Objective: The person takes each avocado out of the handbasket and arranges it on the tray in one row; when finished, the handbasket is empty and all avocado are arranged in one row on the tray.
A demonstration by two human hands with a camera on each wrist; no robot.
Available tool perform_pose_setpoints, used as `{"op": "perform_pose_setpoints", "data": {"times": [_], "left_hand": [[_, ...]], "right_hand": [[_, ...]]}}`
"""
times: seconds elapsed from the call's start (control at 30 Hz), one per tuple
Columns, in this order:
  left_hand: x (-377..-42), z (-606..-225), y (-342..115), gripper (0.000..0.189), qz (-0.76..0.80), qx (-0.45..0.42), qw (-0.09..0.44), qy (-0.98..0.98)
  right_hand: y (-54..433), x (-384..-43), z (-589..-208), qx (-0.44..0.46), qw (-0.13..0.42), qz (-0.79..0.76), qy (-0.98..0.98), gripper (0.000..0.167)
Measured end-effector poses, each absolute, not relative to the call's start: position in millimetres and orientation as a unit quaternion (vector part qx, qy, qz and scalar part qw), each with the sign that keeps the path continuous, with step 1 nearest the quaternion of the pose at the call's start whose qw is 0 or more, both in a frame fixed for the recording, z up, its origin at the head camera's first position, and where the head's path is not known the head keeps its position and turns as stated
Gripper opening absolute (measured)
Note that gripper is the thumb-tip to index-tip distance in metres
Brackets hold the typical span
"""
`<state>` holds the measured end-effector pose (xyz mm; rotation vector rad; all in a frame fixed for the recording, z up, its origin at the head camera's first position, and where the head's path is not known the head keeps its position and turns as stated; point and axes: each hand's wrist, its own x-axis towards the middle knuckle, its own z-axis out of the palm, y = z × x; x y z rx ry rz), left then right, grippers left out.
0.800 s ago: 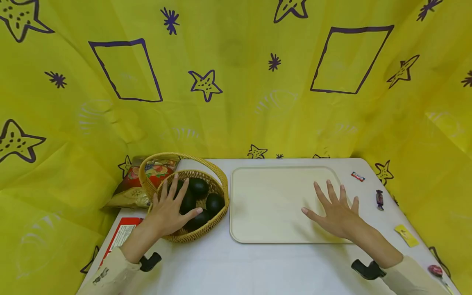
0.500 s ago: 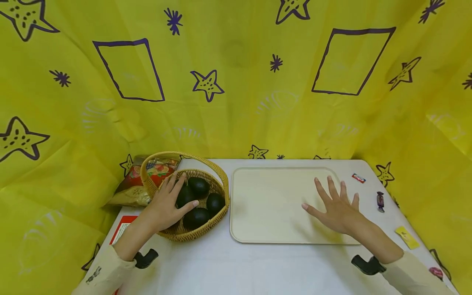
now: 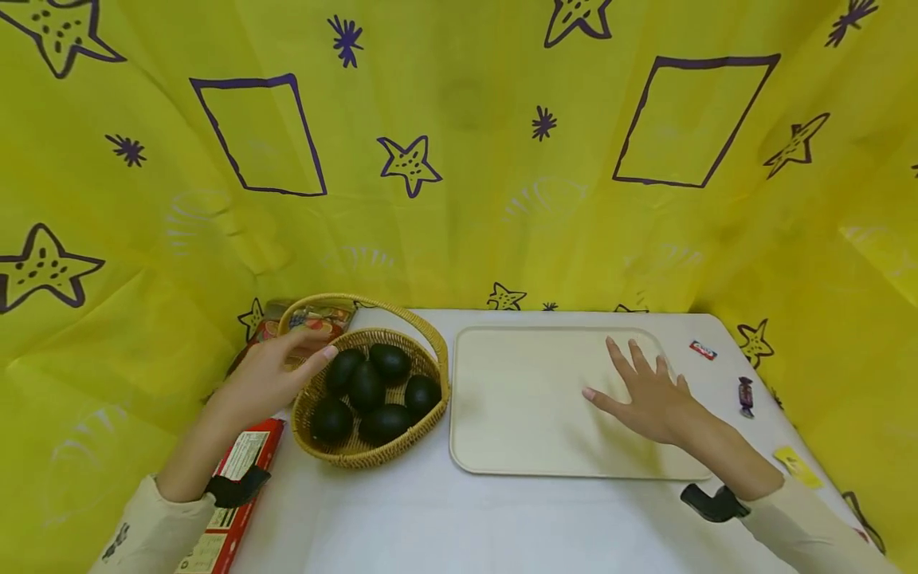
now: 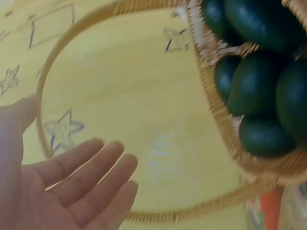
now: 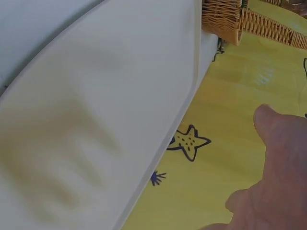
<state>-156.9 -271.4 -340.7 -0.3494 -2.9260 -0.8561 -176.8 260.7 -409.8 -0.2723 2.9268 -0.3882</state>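
Note:
A wicker basket (image 3: 358, 460) with a tall arched handle (image 3: 390, 309) stands left of centre, holding several dark green avocados (image 3: 385, 424). My left hand (image 3: 261, 383) is beside the handle's left side, its fingers loosely extended. In the left wrist view, the handle arch (image 4: 172, 216) lies between thumb and fingers (image 4: 103, 177) in the image; whether the hand touches it, I cannot tell. Over the right part of a cream tray (image 3: 531, 399), my right hand (image 3: 649, 402) hovers with fingers spread and casts a shadow. Nothing is in it; the right wrist view shows its thumb (image 5: 268, 124).
A red box (image 3: 267, 434) lies under the left forearm. Behind the basket is a colourful bag (image 3: 337, 313), partly covered. Along the table's right edge are a small wrapped sweet (image 3: 704, 350), a purple twist-wrapped candy (image 3: 746, 396) and a yellow packet (image 3: 798, 467). Yellow curtains surround the table.
My left hand has moved left from over the avocados to the handle's left side, uncovering the basket's contents and more of the red box. The right hand has barely moved.

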Motion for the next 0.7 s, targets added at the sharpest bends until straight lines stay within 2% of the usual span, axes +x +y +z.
{"op": "perform_pose_setpoints", "data": {"times": [0.17,0.4,0.53,0.7], "left_hand": [[-158.3,-327.7,-289.2,0.048,-0.283,-0.062,0.068,-0.955],[-168.1,-322.4,-298.8,0.068,-0.316,-0.012,0.125,-0.94],[-174.8,-323.0,-300.5,0.078,-0.325,-0.012,0.11,-0.939],[-181.5,-322.9,-300.3,0.079,-0.33,-0.02,0.074,-0.941]], "right_hand": [[251.8,-177.3,-411.0,-0.138,0.093,-0.168,0.972,0.106],[229.1,-173.4,-409.5,-0.17,0.076,-0.208,0.96,0.099],[213.1,-174.1,-410.3,-0.178,0.076,-0.219,0.956,0.097],[193.1,-175.4,-414.7,-0.194,0.086,-0.224,0.951,0.094]]}}
